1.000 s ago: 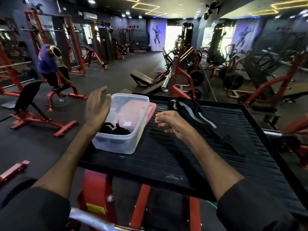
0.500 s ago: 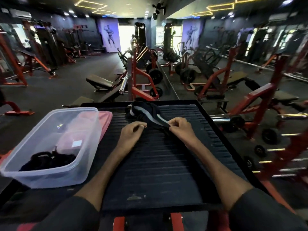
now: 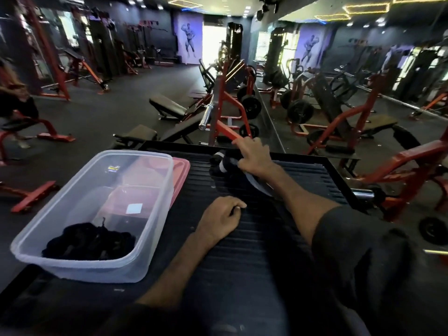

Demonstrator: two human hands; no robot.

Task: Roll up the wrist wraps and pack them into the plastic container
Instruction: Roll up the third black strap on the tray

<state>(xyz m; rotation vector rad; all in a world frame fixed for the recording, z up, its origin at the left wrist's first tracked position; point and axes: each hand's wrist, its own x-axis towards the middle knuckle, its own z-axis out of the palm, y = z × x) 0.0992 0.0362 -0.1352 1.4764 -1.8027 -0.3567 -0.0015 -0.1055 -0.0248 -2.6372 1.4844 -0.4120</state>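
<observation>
Wrist wrap (image 3: 224, 164) sits bunched at upper centre of the tabletop (image 3: 242, 263); right hand (image 3: 255, 158) now grips it; left hand (image 3: 218, 219) has drawn back, fingers curled, hold unclear; likely stretching it out for rolling; plastic container (image 3: 97, 270) waits left.

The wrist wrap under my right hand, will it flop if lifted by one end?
Probably floppy: the wrist wrap lies bunched, its striped tail curving from under the right hand. Likely light, being thin cloth; the ribbed platform should stop sliding.
</observation>
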